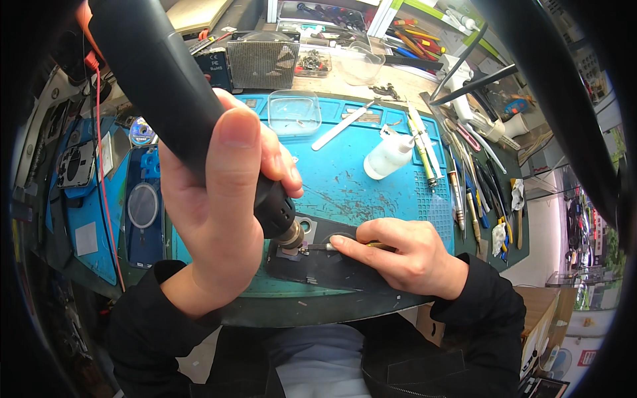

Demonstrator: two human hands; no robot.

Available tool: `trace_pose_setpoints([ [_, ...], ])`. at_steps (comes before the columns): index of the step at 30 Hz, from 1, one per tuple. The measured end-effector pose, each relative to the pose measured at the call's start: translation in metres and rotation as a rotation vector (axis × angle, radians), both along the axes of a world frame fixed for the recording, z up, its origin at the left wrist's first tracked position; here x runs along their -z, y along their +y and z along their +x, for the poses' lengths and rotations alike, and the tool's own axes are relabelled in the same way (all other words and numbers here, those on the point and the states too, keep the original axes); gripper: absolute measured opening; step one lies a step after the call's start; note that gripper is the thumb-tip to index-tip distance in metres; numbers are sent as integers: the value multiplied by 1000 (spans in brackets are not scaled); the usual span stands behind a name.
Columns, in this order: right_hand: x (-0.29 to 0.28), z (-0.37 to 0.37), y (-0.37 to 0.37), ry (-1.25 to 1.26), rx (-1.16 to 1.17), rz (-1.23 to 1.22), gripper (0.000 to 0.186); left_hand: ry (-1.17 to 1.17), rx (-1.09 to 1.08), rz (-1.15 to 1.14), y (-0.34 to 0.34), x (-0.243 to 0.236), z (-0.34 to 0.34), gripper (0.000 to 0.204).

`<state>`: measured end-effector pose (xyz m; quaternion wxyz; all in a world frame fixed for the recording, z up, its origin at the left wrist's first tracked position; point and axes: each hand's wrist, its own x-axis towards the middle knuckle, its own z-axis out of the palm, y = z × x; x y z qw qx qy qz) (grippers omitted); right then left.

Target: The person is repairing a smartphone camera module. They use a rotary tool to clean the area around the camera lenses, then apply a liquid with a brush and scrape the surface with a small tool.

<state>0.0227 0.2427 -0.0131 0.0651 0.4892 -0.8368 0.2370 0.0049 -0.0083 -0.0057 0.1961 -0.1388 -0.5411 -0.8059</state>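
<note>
At the centre-left of the frame the left hand [219, 199] is wrapped tight around a thick black hot-air tool with a metal nozzle [199, 119], which runs from the upper left corner down to the middle, its nozzle tip pointing at a dark flat rectangular device panel [318, 265]. That panel lies on the blue silicone work mat [358, 186] on the surface, at the lower centre. Just right of the nozzle the right hand [398, 255] rests on the panel, fingers pinched around thin metal tweezers [325, 247] whose tips meet the panel right beside the nozzle. Above, toward the upper centre, a small clear square plastic tray [294, 113] sits on the mat, and a white squeeze bottle [388, 156] lies tilted to its right. A row of hand tools [464, 186] lines the mat's right edge.
</note>
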Motion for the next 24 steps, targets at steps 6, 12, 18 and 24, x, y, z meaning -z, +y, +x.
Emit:
trace_pose_setpoints([
  [6,-1,1,-1,10,2,16,50,26,11,-33,-2,1,-1,35],
  [12,0,1,-2,10,3,-1,50,12,8,-13,-1,0,0,35],
  [18,-1,1,-3,5,7,6,49,32,4,-32,-2,0,-1,34],
  [24,0,1,-2,-14,11,-1,49,60,3,-53,-3,2,-2,34],
])
